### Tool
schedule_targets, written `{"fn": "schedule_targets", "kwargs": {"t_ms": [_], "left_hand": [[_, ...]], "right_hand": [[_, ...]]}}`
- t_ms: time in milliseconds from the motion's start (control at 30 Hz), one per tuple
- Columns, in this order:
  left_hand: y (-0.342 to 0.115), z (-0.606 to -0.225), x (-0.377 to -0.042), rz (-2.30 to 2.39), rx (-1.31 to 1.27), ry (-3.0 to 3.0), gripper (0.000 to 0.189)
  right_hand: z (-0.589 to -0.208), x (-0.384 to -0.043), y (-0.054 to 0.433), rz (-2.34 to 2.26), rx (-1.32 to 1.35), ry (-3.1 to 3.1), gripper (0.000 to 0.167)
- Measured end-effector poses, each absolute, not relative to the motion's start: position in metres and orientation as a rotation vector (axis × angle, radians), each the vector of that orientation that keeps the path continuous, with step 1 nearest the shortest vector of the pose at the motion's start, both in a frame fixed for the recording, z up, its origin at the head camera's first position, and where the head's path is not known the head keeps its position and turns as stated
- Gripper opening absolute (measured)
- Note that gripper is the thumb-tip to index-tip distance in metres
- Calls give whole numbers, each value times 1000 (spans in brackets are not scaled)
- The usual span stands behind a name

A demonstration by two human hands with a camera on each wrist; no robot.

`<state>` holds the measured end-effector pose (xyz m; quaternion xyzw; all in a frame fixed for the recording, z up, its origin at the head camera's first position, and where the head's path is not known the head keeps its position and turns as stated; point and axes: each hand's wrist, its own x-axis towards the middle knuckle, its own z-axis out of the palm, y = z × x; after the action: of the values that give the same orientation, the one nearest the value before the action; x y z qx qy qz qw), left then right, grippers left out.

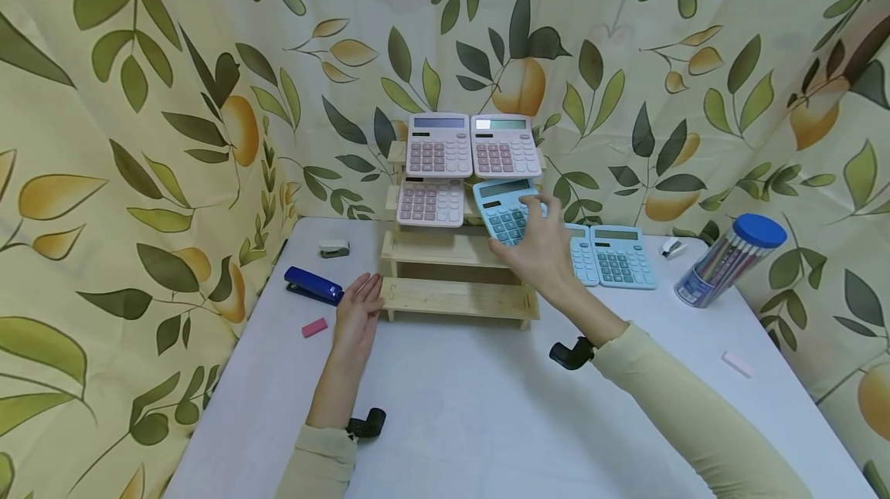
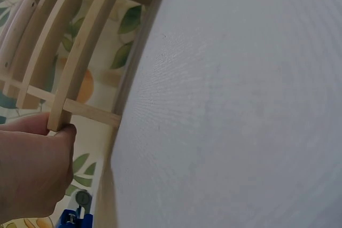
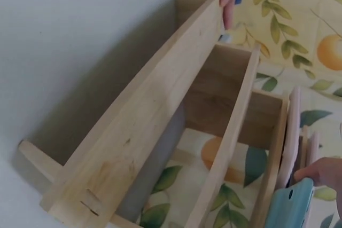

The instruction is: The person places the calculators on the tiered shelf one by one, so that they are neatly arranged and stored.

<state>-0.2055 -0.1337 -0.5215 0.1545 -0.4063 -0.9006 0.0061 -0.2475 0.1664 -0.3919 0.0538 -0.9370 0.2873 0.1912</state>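
Note:
A tiered wooden rack (image 1: 459, 299) stands on the table. My left hand (image 1: 358, 312) pinches the left end of its lowest shelf, as the left wrist view shows with the shelf end (image 2: 67, 97) between thumb and fingers. With my right hand (image 1: 544, 250) I grip a blue calculator (image 1: 506, 222), slightly tilted, at the right side of the second tier from the top. Beside it on that tier leans a pink calculator (image 1: 430, 204). Two more calculators, a pink one (image 1: 438, 145) and another pink one (image 1: 506, 147), lean side by side on the top tier.
Two blue calculators (image 1: 623, 258) lie right of the rack. Further right stand a blue-lidded pencil tub (image 1: 730, 261), a small white item (image 1: 673, 249) and a pale pink block (image 1: 737, 364). Leftward are a blue stapler (image 1: 313, 285), a small stapler (image 1: 334, 249) and a pink eraser (image 1: 314, 327).

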Motion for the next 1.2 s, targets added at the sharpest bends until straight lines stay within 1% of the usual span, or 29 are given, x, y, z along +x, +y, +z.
{"fn": "schedule_targets", "kwargs": {"t_ms": [200,433,633,1000,1200], "left_hand": [[-134,-521,-206,-2820,494,-1266,73],[-134,-523,-206,-2821,499,-1278,72],[-134,-523,-208,-2823,503,-1272,72],[-134,-524,-208,-2824,523,-1295,73],[-135,-524,-209,-2822,530,-1295,73]], "right_hand": [[-391,-253,157,750,140,-2617,88],[-394,-266,141,685,57,-2633,89],[-400,-277,124,616,18,-2640,82],[-408,-273,116,618,158,-2554,68],[-407,-273,122,636,171,-2560,72]]}}
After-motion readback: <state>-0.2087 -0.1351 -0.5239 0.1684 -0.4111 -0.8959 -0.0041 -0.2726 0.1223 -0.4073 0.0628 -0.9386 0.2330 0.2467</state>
